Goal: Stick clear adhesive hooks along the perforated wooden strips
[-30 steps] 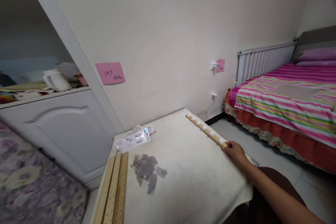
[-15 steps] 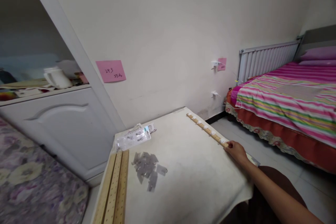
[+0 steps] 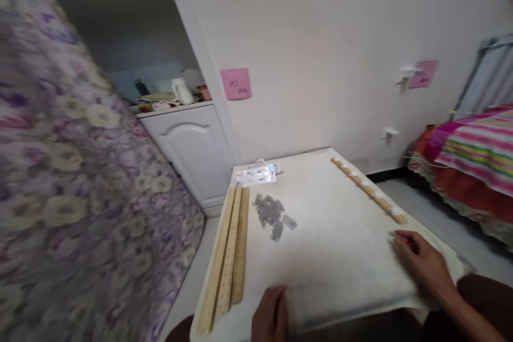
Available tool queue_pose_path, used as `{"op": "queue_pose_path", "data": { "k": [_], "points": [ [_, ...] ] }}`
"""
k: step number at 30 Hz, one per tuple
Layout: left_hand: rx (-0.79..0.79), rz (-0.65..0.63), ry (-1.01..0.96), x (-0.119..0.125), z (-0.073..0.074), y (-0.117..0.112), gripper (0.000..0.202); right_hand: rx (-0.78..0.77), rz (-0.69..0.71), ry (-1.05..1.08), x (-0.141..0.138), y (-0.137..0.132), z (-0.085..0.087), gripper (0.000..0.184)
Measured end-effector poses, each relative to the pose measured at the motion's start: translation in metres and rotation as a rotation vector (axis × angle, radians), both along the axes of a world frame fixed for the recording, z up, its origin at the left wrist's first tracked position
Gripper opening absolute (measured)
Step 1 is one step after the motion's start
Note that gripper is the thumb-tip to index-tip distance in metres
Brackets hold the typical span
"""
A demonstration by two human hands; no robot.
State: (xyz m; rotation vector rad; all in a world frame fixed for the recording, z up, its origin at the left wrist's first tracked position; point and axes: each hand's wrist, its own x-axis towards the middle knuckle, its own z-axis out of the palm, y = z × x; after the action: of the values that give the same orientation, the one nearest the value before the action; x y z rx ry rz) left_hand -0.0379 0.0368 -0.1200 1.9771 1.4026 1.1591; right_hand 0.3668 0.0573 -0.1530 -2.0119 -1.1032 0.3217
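Pale plain wall (image 3: pixel 312 37) rises behind a table with an off-white cloth cover (image 3: pixel 328 256), and on the left side hangs a curtain with purple and cream flowers (image 3: pixel 72 187). Two square pink paper notes, a nearer one (image 3: pixel 235 84) and a farther one (image 3: pixel 424 74), are fixed on this wall.

Along the right edge of the table lies a narrow strip of light wood with white hooks (image 3: pixel 365 188), placed slantwise, with its near end toward the person. Just beside this end is the right hand (image 3: pixel 425 264), apart from the wood. Its forearm comes from the lower right corner, and the fingers are bent, pointing to the left and forward; the thumb and forefinger come near each other, but the tips are blurred, so one cannot tell whether they meet.

At the near edge of the table, the left hand (image 3: pixel 270 312) is half cut by the frame. Its fingers are curled, with the thumb beside the forefinger; whether they grip something, one cannot tell. To its left lie three long boards of yellowish wood, with small holes (image 3: pixel 228 259). Beyond it are small grey translucent packets in a loose heap (image 3: pixel 270 212), and farther, clear plastic packaging (image 3: pixel 256 175).
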Motion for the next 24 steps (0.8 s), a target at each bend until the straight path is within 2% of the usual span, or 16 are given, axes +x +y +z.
{"op": "queue_pose_path", "data": {
  "k": [3,5,8,11,14,18,24],
  "points": [
    [0.008,0.077,0.112,-0.017,0.01,-0.002,0.027,0.017,0.179,-0.022,-0.033,-0.008,0.0,0.042],
    [0.038,0.184,0.245,-0.035,0.015,-0.001,0.025,0.013,0.265,-0.086,-0.052,-0.012,0.001,0.039],
    [0.081,0.391,0.501,-0.061,0.018,0.001,0.021,-0.011,0.271,-0.192,-0.066,-0.016,0.0,0.037],
    [0.05,0.499,0.715,-0.076,0.017,0.0,0.018,-0.011,0.27,-0.24,-0.066,-0.018,-0.002,0.036],
    [0.028,0.513,0.804,-0.08,0.017,-0.003,0.017,-0.019,0.285,-0.257,-0.064,-0.018,-0.004,0.037],
    [0.005,0.488,0.82,-0.078,0.019,-0.003,0.015,-0.009,0.286,-0.276,-0.066,-0.02,-0.003,0.037],
    [0.027,0.448,0.816,-0.064,0.027,-0.006,0.014,-0.029,0.27,-0.273,-0.068,-0.022,0.001,0.036]
  ]
}}
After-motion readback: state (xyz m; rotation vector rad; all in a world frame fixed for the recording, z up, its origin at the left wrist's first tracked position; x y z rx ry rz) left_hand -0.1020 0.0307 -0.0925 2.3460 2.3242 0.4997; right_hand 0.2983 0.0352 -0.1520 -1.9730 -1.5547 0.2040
